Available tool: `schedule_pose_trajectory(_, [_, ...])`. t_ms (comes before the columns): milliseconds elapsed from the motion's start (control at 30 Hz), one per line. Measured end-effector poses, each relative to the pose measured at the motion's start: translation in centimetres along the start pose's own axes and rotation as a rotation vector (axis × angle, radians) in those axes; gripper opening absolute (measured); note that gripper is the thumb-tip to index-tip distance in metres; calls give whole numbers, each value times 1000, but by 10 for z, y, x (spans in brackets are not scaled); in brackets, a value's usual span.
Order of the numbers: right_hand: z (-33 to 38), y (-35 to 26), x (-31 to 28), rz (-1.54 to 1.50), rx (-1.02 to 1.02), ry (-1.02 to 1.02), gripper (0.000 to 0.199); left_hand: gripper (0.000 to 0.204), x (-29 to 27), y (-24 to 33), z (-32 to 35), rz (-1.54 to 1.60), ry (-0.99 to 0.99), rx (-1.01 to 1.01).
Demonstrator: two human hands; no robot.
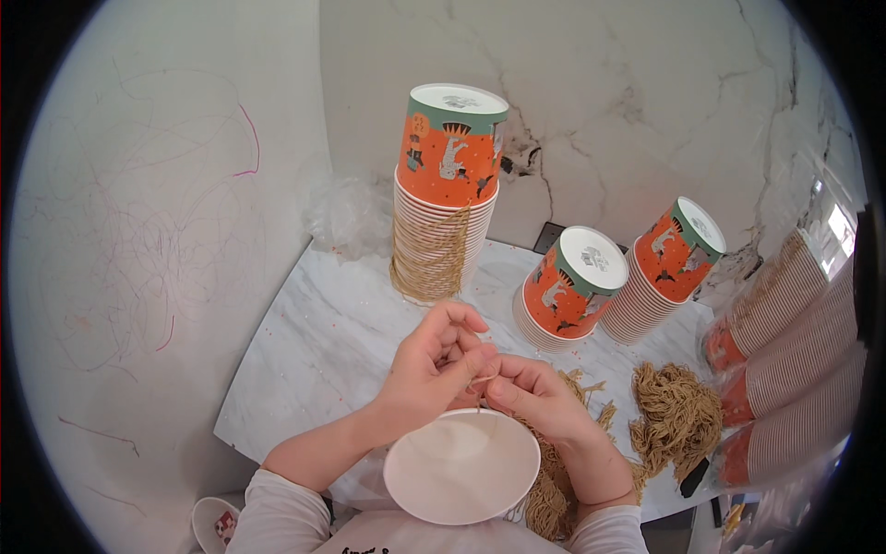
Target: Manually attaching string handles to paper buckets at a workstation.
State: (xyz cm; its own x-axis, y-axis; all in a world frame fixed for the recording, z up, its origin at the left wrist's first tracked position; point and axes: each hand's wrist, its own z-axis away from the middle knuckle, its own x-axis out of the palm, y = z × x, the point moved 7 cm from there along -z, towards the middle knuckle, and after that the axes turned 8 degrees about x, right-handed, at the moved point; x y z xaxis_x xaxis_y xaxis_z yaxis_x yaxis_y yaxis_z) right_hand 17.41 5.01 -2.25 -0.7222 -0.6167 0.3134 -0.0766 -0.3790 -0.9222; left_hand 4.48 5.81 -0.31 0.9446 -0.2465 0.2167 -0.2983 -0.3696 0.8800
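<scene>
A white-lined paper bucket [461, 475] sits close to my body, its open mouth toward me. At its far rim a thin tan string [482, 379] passes between my fingertips. My left hand [436, 365] is closed in a pinch on the string, fingers curled above the rim. Beside it my right hand [540, 399] also pinches the string, its thumb and fingers nearly meeting the left ones. Whether the string is knotted there is hidden by the fingers. Under my right forearm lies a loose bundle of tan strings [551, 489].
A tall stack of upside-down orange-and-green paper buckets [450, 157] has strings draped down it. Two shorter stacks include a nearer one [572, 286]. Another string pile [678, 420] lies right, by plastic-wrapped bucket stacks [798, 369]. A clear plastic bag [351, 217] lies far left.
</scene>
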Motion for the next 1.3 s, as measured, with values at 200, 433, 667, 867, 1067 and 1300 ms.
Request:
schedule_pose_trajectory(200, [1, 6, -2, -16, 67, -7, 25, 16, 3, 13, 3, -188, -117, -9])
schedule_pose_trajectory(433, [-2, -6, -12, -10, -98, 62, 26, 13, -26, 40, 3, -505, -247, -214])
schedule_pose_trajectory(667, [-7, -6, -19, 6, -113, 145, 41, 12, -50, 71, 5, -880, -255, 10])
schedule_pose_trajectory(867, [-28, -9, -57, 68, -167, 267, 40, 10, -96, 101, 20, -851, -22, -67])
schedule_pose_trajectory(1067, [-40, -7, -109, 30, -153, 375, 36, 7, -102, 115, 28, -807, 39, -51])
schedule_pose_trajectory(1300, [-5, -32, -133, 403, -335, 572, 41, 8, -58, 84, 7, -852, -114, 58])
